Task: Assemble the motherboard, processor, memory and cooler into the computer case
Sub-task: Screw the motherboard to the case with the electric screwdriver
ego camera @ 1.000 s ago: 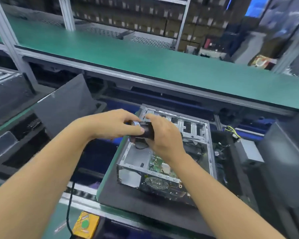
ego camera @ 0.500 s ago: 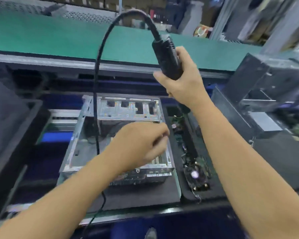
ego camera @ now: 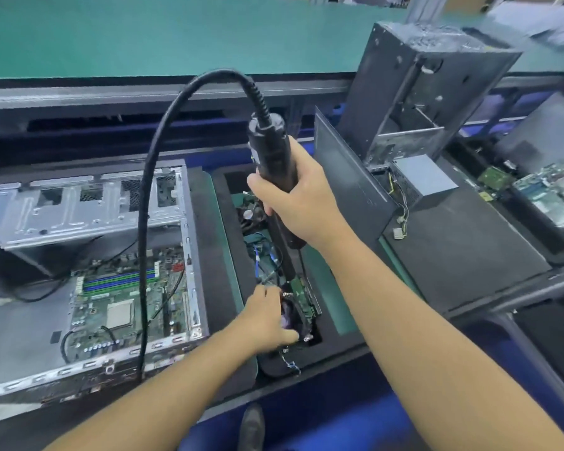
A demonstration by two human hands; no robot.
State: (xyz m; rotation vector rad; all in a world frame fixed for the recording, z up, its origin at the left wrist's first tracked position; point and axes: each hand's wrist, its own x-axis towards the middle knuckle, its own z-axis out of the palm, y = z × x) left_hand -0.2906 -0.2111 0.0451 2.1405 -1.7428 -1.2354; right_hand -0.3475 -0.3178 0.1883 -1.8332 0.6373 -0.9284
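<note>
One cooler [ego camera: 299, 320] lies in the foam tray [ego camera: 209, 262] at lower centre, with the left hand [ego camera: 267, 317] curled round it. The right hand [ego camera: 303, 203] clenches one corded screwdriver [ego camera: 271, 151] at centre. One open case [ego camera: 88, 203], lower left, holds one motherboard [ego camera: 124, 307].

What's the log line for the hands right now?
right hand: holds screwdriver | left hand: grips cooler in tray | motherboard: in case

Case [ego camera: 88, 203]: bare silver. Motherboard [ego camera: 92, 320] inside the case is green, memory slots [ego camera: 121, 280] striped blue and green, processor [ego camera: 120, 314] silver. Screwdriver [ego camera: 272, 157] and cable [ego camera: 147, 196] are black. Tray [ego camera: 267, 362] right of the case is black. Cooler [ego camera: 289, 315] is black with a purple hub. Bench [ego camera: 144, 34] behind the case is teal green. Power supply [ego camera: 424, 180] far right of the case is grey.
</note>
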